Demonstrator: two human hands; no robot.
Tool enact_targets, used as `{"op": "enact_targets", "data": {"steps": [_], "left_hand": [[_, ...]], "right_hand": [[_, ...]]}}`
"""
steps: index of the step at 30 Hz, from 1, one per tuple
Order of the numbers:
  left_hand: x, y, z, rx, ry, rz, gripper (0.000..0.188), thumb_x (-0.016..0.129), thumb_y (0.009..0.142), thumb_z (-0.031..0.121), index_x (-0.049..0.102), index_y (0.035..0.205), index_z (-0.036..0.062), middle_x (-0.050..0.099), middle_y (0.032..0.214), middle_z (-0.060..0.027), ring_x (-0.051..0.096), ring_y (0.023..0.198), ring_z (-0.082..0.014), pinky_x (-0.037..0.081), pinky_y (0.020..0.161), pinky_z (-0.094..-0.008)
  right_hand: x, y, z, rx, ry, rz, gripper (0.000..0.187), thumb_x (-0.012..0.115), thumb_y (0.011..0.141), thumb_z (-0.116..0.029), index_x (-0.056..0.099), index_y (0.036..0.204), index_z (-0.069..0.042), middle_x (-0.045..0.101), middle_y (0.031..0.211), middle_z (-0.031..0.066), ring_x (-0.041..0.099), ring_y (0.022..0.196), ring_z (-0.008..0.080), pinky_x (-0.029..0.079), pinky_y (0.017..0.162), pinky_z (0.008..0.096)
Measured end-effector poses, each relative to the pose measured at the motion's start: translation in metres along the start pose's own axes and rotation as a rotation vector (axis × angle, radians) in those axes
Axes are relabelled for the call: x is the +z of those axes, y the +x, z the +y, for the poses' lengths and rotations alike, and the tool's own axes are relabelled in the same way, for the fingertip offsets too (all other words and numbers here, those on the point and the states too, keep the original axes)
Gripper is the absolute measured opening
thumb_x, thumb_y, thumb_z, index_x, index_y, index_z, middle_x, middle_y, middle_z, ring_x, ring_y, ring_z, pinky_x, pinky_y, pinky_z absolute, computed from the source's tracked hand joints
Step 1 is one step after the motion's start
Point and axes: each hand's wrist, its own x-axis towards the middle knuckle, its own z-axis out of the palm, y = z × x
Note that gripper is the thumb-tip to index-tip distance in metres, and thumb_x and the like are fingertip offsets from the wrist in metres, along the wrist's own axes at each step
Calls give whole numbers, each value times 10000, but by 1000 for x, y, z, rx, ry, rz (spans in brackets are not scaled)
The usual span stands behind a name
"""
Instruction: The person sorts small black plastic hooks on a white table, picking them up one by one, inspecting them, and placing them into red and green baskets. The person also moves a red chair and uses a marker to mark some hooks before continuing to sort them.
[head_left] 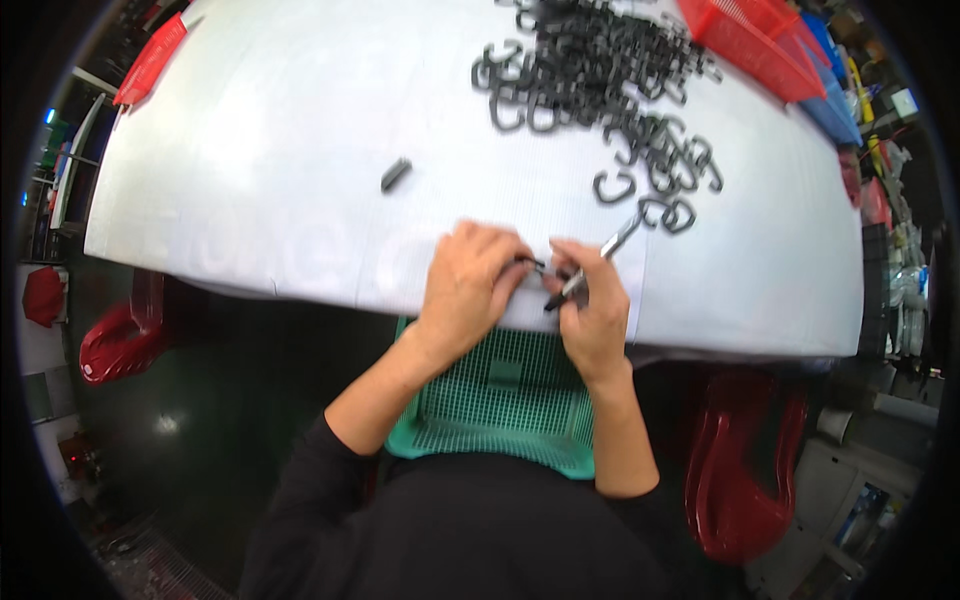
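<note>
One white counter (300,150), heaped at its far side with dozens of black hooked clips (600,70). One green mesh basket (505,390) below, contents unclear. Left hand (470,285) closed around a small black clip (535,265) at the near edge. Right hand (595,310) gripping a marker (600,255). One lone black cap (395,175).

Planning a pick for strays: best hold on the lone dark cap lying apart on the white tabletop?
Probably pinch the cap across its narrow width, at mid-length, fingers coming from above. It lies flat and slanted on the white tabletop, alone, with bare surface on both long sides. Both hands are busy nearer the table's edge.
</note>
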Motion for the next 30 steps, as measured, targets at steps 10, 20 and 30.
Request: {"op": "enact_targets", "data": {"steps": [10, 20, 30], "left_hand": [[-7, 21, 15, -283, -703, -99, 155, 611, 841, 130, 658, 951, 32, 654, 814, -54, 557, 713, -95, 427, 652, -227], [-20, 53, 16, -402, -1591, 671, 445, 290, 952, 439, 487, 1132, 83, 530, 1031, -38, 481, 977, -157, 395, 810, -336], [-33, 54, 4, -498, -1626, 875, 402, 295, 946, 428, 486, 1102, 110, 517, 1013, -3, 479, 961, -147, 377, 815, -329]], "right_hand": [[-17, 16, -26, 334, 441, 43, 137, 600, 861, -76, 587, 968, 9, 659, 823, 84, 646, 765, 133, 495, 597, 223], [21, 16, -73, -345, 16, 12, 489, 537, 607, 110, 605, 1071, -25, 627, 1035, 182, 636, 902, 313, 526, 771, 349], [41, 12, -70, -541, -131, 37, 424, 541, 662, 79, 585, 1080, 16, 626, 1043, 187, 618, 975, 322, 494, 858, 378]]}}
